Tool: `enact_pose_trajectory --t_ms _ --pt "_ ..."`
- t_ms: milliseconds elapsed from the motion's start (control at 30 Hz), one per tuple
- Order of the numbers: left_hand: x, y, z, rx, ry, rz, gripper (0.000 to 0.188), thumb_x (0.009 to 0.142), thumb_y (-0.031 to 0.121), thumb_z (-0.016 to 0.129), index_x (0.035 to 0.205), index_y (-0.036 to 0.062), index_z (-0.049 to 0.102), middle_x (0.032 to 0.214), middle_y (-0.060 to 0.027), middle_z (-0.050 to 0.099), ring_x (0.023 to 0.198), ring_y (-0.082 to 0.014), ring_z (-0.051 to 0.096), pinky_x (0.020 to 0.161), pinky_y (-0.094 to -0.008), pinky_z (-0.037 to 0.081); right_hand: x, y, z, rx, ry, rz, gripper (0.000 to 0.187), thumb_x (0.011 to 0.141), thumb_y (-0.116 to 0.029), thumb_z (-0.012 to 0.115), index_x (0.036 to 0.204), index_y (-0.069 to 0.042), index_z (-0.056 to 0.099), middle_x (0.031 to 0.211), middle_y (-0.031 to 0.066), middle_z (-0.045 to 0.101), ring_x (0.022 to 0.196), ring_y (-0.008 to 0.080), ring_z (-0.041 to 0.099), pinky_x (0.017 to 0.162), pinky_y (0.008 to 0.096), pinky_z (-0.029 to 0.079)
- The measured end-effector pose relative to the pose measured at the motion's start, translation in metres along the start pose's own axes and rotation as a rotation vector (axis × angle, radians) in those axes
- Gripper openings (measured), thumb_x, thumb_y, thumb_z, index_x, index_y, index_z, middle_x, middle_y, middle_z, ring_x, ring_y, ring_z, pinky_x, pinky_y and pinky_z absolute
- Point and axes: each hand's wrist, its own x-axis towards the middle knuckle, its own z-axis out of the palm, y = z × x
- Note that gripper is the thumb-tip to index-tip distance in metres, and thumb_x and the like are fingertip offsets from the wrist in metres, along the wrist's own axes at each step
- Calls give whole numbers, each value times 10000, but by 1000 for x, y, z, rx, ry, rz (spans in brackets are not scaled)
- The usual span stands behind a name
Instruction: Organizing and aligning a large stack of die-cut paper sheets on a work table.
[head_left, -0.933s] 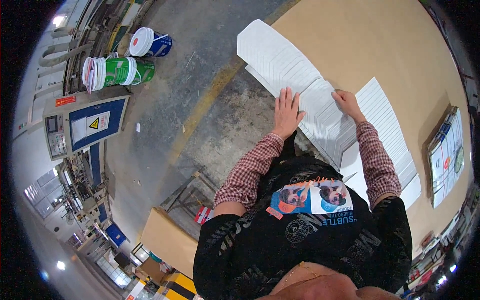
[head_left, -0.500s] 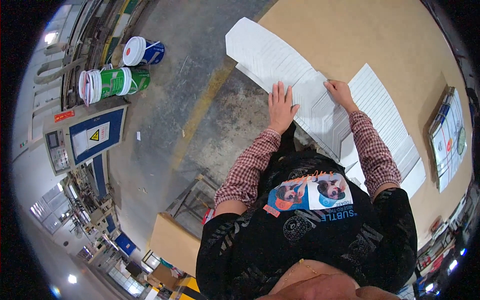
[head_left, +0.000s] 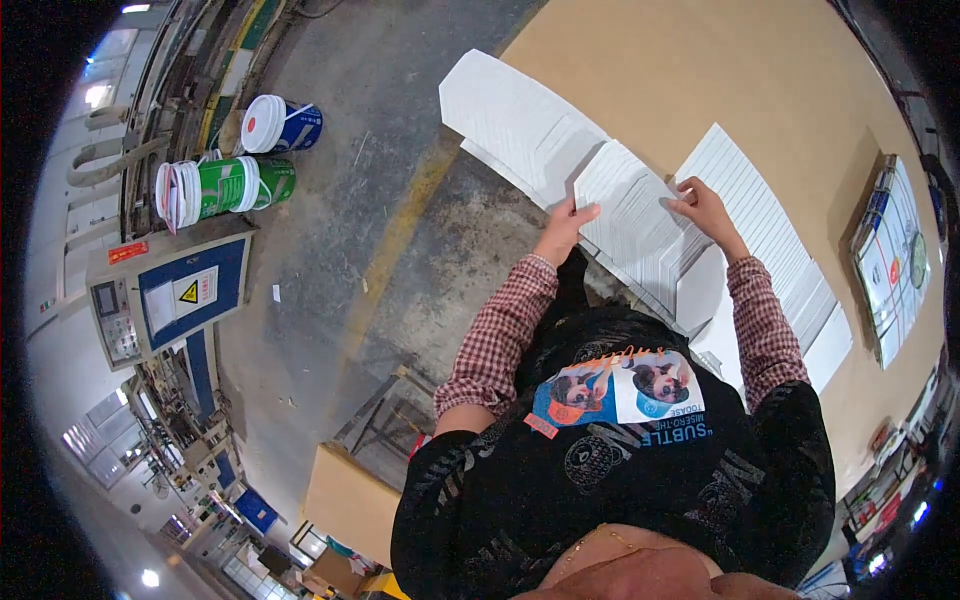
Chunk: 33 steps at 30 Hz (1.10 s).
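A broad tan tabletop (head_left: 780,95) carries overlapping white sheets (head_left: 515,110) along its near edge. Toward its right side lies a mostly white bundle (head_left: 892,275).

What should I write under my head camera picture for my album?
At a tan table: left hand and right hand on the edges of layered white sheets.

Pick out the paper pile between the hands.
The middle pile, left hand and right hand at its edges; left pile and right pile lie beyond.

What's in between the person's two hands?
Between the left hand and the right hand lie overlapping white sheets, fanned out in steps; the head view shows this.
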Motion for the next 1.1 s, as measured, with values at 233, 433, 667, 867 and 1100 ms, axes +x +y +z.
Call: enact_pose_trajectory --t_ms 233,433,667,867,1100 --pt "12 -26 -3 207 268 -209 714 736 356 659 1213 -59 327 1183 -163 435 1095 -276 409 881 -392 357 2 3 0 53 -149 41 420 766 -399 606 751 17 559 609 104 562 593 179 542 547 332 416" --pt "7 -23 12 197 258 -92 517 790 239 618 1155 -59 405 1111 -123 490 1014 -204 458 841 -326 378 3 16 22 -142 63 -113 423 848 -375 471 775 30 570 616 205 527 563 302 519 557 373 406" --pt "-3 -8 26 144 257 -54 358 796 225 615 1016 -44 532 968 -86 570 860 -162 525 729 -300 416 21 2 14 -137 85 -29 456 828 -417 480 729 20 565 638 207 543 613 340 533 575 386 411" --pt "6 -20 1 133 184 -185 546 773 315 632 1120 -55 430 1113 -136 482 1009 -205 451 816 -354 376 29 11 32 -32 89 13 452 826 -402 495 775 42 565 650 205 543 603 279 523 582 360 418" --pt "-5 1 23 136 197 -194 531 769 305 638 1114 -46 439 1114 -124 488 996 -199 467 836 -347 367 21 0 33 -137 134 -62 440 833 -392 492 785 39 571 659 197 552 624 259 556 593 349 427"
